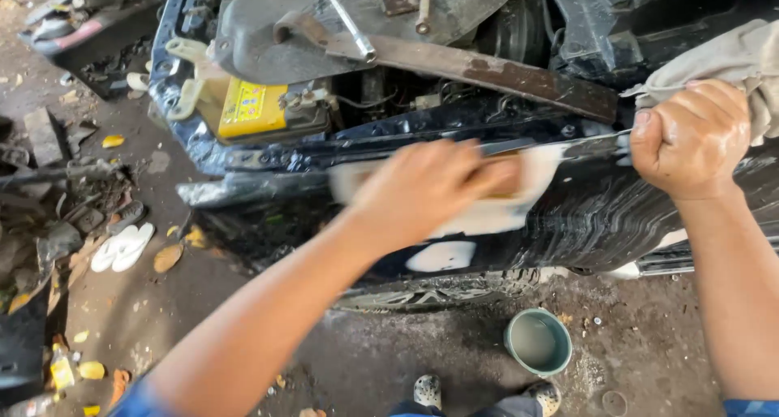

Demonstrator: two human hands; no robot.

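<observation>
My left hand (422, 186) is blurred with motion and presses a yellowish sanding block (507, 188) flat against the wet dark fender (617, 210) of a car. White filler patches (442, 256) show on the panel around and below the block. My right hand (690, 137) is a wet fist gripping a grey cloth (730, 60) at the panel's upper edge. The car's open engine bay with a yellow-topped battery (251, 109) lies beyond the panel.
A green bucket of cloudy water (538, 341) stands on the dirt floor by my feet (428, 391). A tyre (430, 291) sits under the fender. White sandals (122, 247), leaves and scrap parts (57, 222) litter the ground to the left.
</observation>
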